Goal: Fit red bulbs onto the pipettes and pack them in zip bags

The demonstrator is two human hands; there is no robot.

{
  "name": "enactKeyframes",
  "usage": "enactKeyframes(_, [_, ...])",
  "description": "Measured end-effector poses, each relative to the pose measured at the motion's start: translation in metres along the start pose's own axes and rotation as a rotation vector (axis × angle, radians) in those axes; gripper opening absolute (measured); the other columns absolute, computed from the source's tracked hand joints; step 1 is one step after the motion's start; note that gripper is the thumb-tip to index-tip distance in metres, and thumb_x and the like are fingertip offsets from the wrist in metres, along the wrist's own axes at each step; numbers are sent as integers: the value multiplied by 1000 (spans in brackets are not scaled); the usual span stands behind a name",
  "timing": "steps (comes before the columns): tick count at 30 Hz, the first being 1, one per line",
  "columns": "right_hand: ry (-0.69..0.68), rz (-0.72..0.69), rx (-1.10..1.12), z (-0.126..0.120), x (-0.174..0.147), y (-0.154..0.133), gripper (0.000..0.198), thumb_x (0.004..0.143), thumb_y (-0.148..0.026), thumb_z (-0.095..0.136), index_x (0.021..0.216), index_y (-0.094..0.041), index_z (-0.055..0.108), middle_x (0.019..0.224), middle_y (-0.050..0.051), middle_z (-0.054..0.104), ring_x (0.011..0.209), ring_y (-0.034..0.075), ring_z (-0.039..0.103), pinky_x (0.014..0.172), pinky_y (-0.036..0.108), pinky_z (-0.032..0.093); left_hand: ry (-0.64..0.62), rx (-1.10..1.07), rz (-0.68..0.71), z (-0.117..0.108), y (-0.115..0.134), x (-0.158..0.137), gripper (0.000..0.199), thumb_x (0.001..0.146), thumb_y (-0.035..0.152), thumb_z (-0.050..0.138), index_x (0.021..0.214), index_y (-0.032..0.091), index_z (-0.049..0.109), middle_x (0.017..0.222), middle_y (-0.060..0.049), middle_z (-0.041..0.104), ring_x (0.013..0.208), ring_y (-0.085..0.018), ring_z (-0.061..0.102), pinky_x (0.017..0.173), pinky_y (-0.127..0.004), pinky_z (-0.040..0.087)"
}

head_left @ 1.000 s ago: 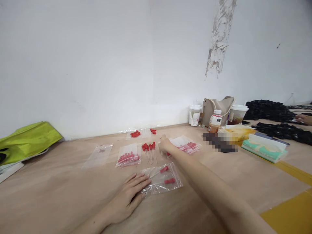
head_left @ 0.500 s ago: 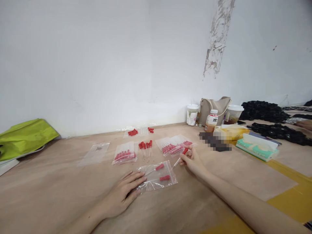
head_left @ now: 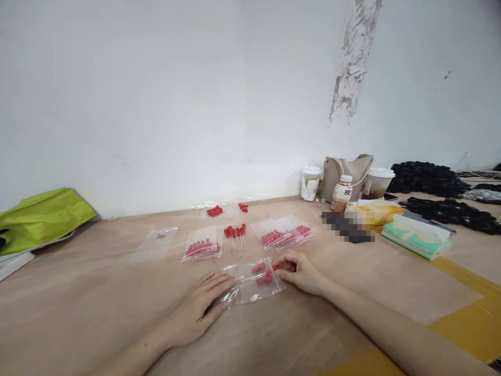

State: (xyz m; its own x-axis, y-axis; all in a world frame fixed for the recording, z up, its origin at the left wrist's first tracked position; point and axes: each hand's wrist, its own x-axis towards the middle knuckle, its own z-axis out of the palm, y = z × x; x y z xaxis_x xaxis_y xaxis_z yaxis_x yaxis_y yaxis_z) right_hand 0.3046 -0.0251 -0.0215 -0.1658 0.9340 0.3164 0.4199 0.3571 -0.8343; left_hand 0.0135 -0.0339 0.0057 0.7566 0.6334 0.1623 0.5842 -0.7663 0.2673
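Observation:
A clear zip bag [head_left: 250, 296] lies on the brown-covered table with red-bulbed droppers [head_left: 264, 280] inside. My left hand [head_left: 203, 303] rests flat on the bag's left end, fingers stretched out. At the bag's right-hand mouth, my right hand [head_left: 299, 270] pinches another dropper [head_left: 276, 268] by its red bulb. That dropper's glass tube is inside the bag. Just beyond the bag is a small row of loose droppers [head_left: 235, 232]. Filled bags of droppers lie either side of it, one bag [head_left: 201, 245] to the left and several overlapping bags [head_left: 284, 234] to the right.
Near the wall are loose red bulbs [head_left: 243, 208] and a bag of red bulbs [head_left: 214, 211]. A flat clear bag [head_left: 154, 244] lies left. To the right stand cups, a bottle [head_left: 341, 193], a grey bag [head_left: 346, 172], a tissue pack [head_left: 415, 237] and black piles [head_left: 426, 177].
My right hand has moved left to the bag's mouth, and its dropper has gone from outside the bag to mostly inside. My left hand stays on the bag.

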Motion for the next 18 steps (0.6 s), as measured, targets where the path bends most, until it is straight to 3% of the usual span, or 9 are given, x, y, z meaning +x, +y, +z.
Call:
enactKeyframes(8, [115,14,-58,15,9,10,17,67,-31,60,74,-16,64,66,2,61,55,11,49,52,22,39,-14,-8,30,-2,2,2,39,89,30,35,128,35,34,135,2,34,123,-21,31,101,-46,24])
enactKeyframes(15, [-180,-12,134,7,5,-3,23,72,-35,55,76,-16,65,68,2,64,60,13,53,55,23,42,-31,17,9,-3,3,1,40,89,30,34,129,34,31,135,1,35,123,-22,30,100,-46,26])
enactKeyframes(18, [-42,18,85,-1,7,-3,22,71,-32,55,80,-14,62,70,2,63,57,11,52,52,22,40,-22,22,14,-3,3,1,39,89,30,35,128,34,34,135,1,35,123,-22,31,100,-45,28])
